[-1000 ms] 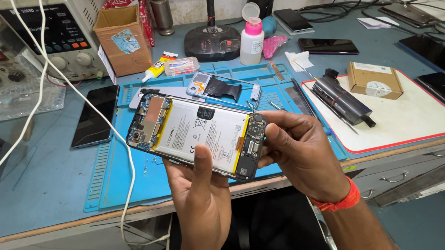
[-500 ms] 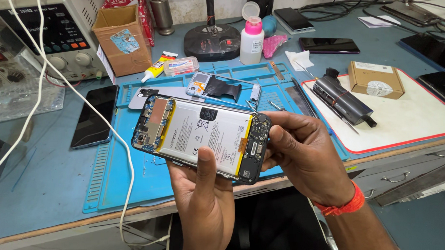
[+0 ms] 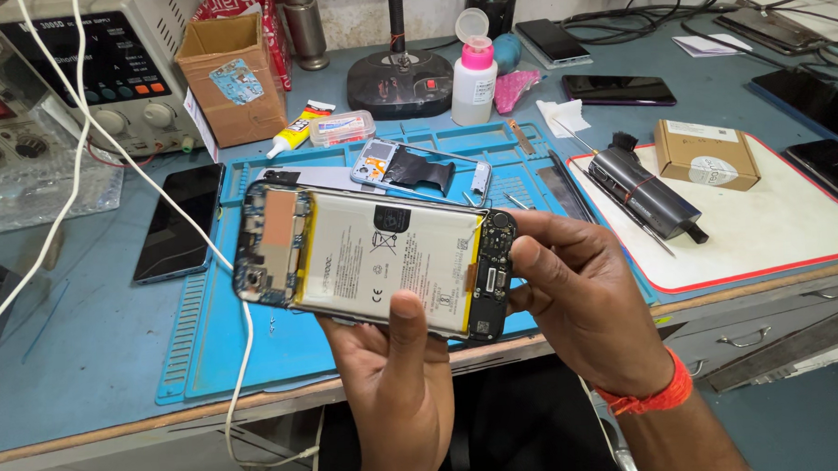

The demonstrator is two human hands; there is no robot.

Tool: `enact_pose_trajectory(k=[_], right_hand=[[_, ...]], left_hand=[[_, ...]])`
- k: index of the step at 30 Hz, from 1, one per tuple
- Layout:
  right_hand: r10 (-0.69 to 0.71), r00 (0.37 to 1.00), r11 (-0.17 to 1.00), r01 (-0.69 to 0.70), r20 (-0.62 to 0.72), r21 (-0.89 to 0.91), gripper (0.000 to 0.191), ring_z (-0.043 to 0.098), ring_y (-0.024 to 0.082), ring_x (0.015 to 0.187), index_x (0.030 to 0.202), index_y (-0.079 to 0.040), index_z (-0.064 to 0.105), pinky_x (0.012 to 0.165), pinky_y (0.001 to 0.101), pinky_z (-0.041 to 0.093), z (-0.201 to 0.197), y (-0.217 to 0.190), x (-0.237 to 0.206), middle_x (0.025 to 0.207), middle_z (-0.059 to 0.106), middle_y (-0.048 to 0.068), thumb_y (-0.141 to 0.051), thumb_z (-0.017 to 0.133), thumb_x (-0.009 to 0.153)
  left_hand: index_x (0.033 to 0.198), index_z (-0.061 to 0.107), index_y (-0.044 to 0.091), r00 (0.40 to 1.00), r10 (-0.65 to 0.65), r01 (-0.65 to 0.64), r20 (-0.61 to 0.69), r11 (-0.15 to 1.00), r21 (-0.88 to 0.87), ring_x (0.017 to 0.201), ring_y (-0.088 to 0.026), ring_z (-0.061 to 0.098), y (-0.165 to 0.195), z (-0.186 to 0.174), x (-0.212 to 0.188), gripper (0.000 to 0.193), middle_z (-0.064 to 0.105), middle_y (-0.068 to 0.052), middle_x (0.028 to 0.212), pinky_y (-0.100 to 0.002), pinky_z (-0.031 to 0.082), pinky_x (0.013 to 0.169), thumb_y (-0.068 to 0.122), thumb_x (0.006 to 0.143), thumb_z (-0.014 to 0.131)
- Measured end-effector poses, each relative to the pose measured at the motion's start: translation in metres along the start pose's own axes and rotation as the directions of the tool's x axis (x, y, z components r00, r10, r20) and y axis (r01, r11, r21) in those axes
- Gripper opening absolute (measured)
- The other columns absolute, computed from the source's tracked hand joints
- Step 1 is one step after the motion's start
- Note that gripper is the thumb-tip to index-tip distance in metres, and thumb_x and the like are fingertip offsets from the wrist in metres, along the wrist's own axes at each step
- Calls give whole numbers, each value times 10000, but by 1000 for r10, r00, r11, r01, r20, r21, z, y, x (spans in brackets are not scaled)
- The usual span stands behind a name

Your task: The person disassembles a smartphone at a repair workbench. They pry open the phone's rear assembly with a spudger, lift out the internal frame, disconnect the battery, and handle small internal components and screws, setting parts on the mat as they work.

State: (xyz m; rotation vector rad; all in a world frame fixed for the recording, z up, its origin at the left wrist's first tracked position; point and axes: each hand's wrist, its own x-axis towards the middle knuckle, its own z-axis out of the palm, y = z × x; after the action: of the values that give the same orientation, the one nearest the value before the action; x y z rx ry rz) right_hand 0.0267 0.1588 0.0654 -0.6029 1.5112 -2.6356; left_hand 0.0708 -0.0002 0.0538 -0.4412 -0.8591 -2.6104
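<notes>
Two hands on one opened phone (image 3: 373, 260), held in the air above the front edge of the worktop (image 3: 71, 368), over the blue silicone mat (image 3: 256, 353). I see its back cover off: a large white battery fills the middle, flat and matte with small black print; a bluish-green circuit board with a copper-coloured patch sits at the left end, a narrower dark board at the right end. Frame is black, corners rounded.

Left hand (image 3: 401, 394) cradles it from below, thumb laid flat on the battery's lower edge, fingers curled underneath. Right hand (image 3: 580, 313) clasps the right end, thumb pressed on the dark board, fingers wrapped behind; an orange band circles that wrist.

On the mat towards the back edge lies a small phone part (image 3: 403, 166), silvery with a black flap. A dark rolled pouch (image 3: 645, 195) rests on the white mat (image 3: 790, 222) at the right side, beside a small cardboard box (image 3: 709, 153). A glossy black phone (image 3: 177, 221) lies left of the blue mat. A white cable (image 3: 242, 362) trails over the front edge.
</notes>
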Motion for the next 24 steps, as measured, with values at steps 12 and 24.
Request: enact_pose_trajectory(k=[12, 24], right_hand=[[3, 999, 1000, -3, 54, -3, 363, 714, 187, 1006, 1355, 44, 663, 800, 380, 629, 1, -6, -1, 1178, 730, 145, -158, 634, 1055], [-213, 971, 937, 172, -106, -305, 328, 574, 78, 816, 1291, 84, 699, 707, 244, 483, 15, -16, 18, 1090, 710, 116, -56, 713, 994]], left_hand=[[1607, 94, 148, 994, 106, -100, -25, 980, 175, 1354, -238, 495, -8, -9, -8, 854, 439, -151, 1495, -444, 468, 1134, 83, 983, 673], [1513, 322, 19, 975, -222, 220, 10, 970, 104, 1321, -208, 545, -24, -19, 10, 600, 562, -125, 1432, -411, 465, 1100, 203, 1021, 612]])
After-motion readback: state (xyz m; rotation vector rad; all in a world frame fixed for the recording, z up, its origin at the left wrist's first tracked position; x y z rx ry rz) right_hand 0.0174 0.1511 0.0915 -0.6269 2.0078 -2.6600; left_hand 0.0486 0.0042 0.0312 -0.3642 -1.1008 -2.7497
